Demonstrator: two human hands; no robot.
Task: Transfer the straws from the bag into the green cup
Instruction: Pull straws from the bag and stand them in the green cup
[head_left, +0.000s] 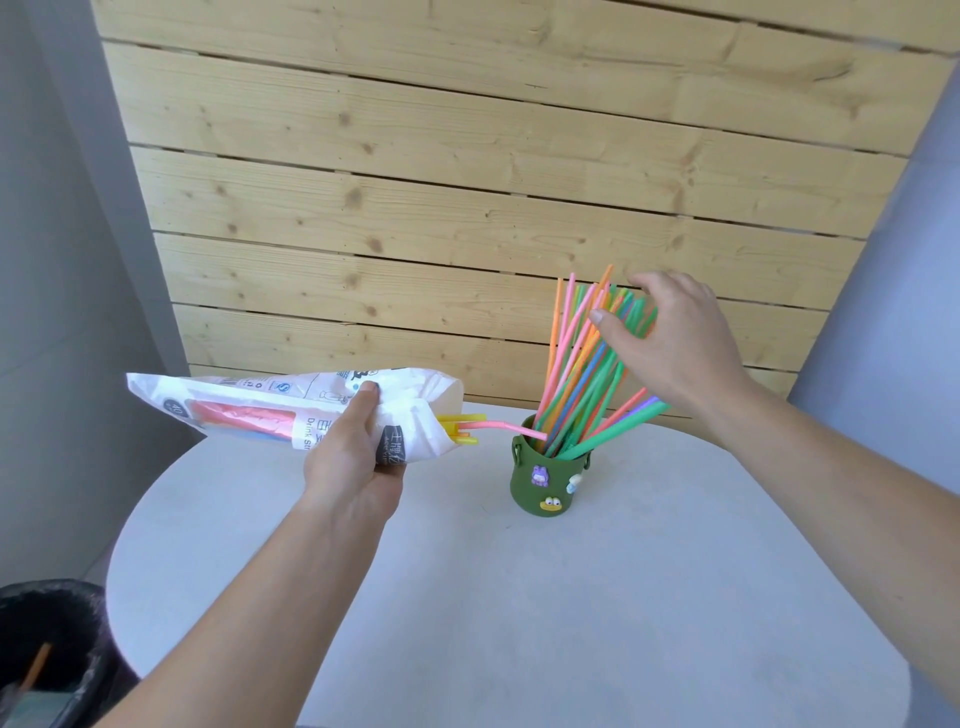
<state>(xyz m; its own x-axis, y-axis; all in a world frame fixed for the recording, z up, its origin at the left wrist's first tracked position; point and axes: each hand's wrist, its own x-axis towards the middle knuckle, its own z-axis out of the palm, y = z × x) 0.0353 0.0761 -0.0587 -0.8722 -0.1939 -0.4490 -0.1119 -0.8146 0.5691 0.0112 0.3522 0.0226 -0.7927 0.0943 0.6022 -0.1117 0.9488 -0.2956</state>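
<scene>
Here one bag (260, 395), one pink straw (498, 425) protruding, is clutched by the left grip (358, 447) over the tabletop's (519, 597) left edge; many straws (576, 374) in one green cup (540, 486) are touched by the spread right grip (670, 338).

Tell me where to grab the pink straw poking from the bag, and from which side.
Pinch the pink straw on its bare stretch between the bag mouth and the green cup rim, coming from above with the right hand. It lies nearly level, pointing at the cup, so a rightward pull should slide it out while the left hand holds the bag.
</scene>
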